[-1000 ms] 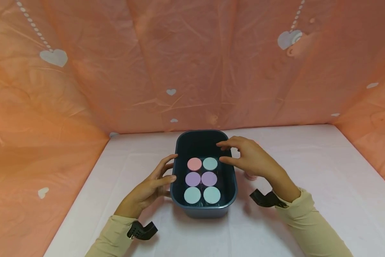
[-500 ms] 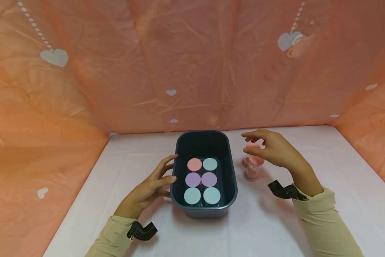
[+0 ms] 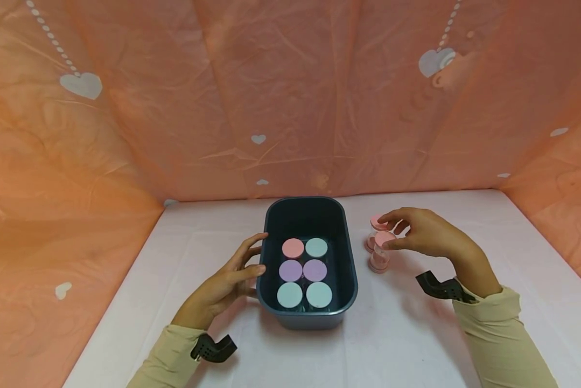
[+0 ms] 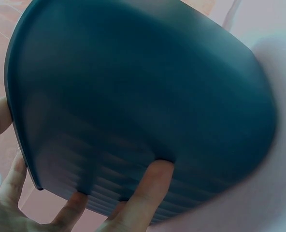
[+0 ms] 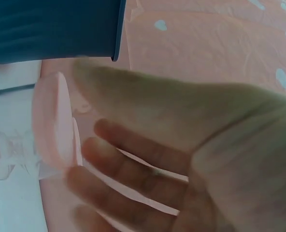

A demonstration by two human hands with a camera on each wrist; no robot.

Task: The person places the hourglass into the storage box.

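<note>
A dark blue-grey, deep rectangular container (image 3: 307,322) stands upright in the head view. Inside it several round-topped pieces show pink, mint and purple tops, such as the purple one (image 3: 314,270). My left hand (image 3: 224,285) rests its spread fingertips against the container's left side; in the left wrist view they touch its outer wall (image 4: 133,96). To the right stand two sand timers with pink caps, a near one (image 3: 379,260) and a far one (image 3: 370,241). My right hand (image 3: 423,231) is at the near timer's cap (image 5: 51,121), thumb and fingers apart around it; contact is unclear.
A white cloth (image 3: 445,334) covers the table. Orange sheeting with pale hearts (image 3: 290,108) rises behind it and along both sides. Black bands with cameras (image 3: 215,347) sit on both wrists.
My right hand has moved right from over the container to the two sand timers, then lowered to the near one's cap. My left hand and the container have stayed put.
</note>
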